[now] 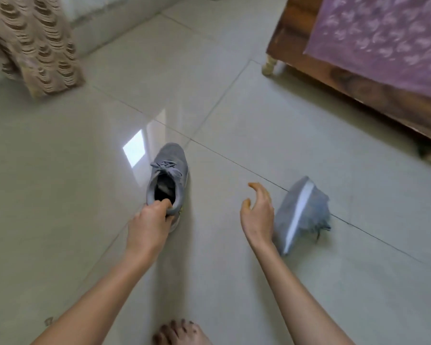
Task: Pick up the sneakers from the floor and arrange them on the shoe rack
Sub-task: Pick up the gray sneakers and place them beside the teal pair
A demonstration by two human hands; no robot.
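Two grey sneakers lie on the tiled floor. The left sneaker (pixel 168 170) stands upright, toe pointing away, laces on top. My left hand (pixel 149 224) pinches its heel collar, fingers hooked inside the opening. The right sneaker (pixel 302 212) lies tipped on its side with the grey sole and white edge facing me. My right hand (pixel 258 212) hovers just left of it, fingers spread and curled, holding nothing. No shoe rack is in view.
A wooden bed frame (pixel 346 78) with a purple patterned cover fills the upper right. A beige patterned curtain (pixel 35 43) hangs at the upper left. My bare foot (pixel 179 332) shows at the bottom edge. Pale floor tiles (pixel 60 195) spread all around.
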